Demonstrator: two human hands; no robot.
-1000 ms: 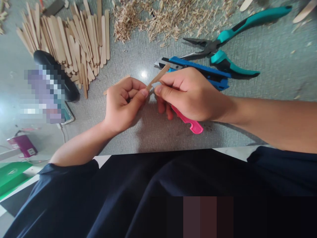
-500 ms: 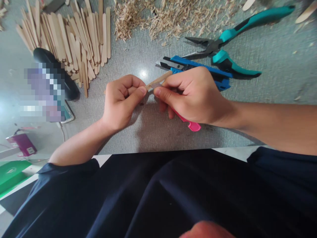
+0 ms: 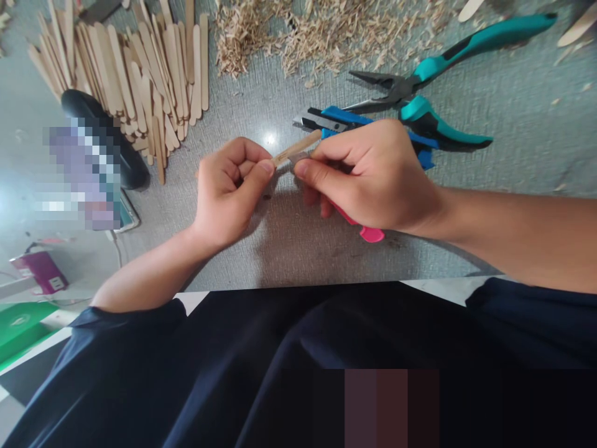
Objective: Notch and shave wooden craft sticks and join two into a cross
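Observation:
Between thumb and bent fingers, my left hand (image 3: pixel 233 190) pinches a wooden craft stick (image 3: pixel 298 147), which slants up to the right toward the blue utility knife. My right hand (image 3: pixel 368 177) is closed around a pink-handled craft knife (image 3: pixel 372 234); the handle's end sticks out below the palm. Its grey blade (image 3: pixel 298 157) shows at the thumb tip, close against the stick's lower side; whether it touches cannot be made out. Just behind my right hand lies the blue utility knife (image 3: pixel 345 118), partly hidden by the knuckles.
Teal-handled pliers (image 3: pixel 401 87) lie spread beyond my right hand. Wood shavings (image 3: pixel 326 37) cover the far table. A pile of craft sticks (image 3: pixel 140 81) lies at the far left, beside a dark rounded object (image 3: pixel 133 165) and a phone (image 3: pixel 128 214). A purple box (image 3: pixel 41 272) sits left.
My right hand has shifted slightly right along the stick with the knife, baring more of the stick. My left hand has hardly moved.

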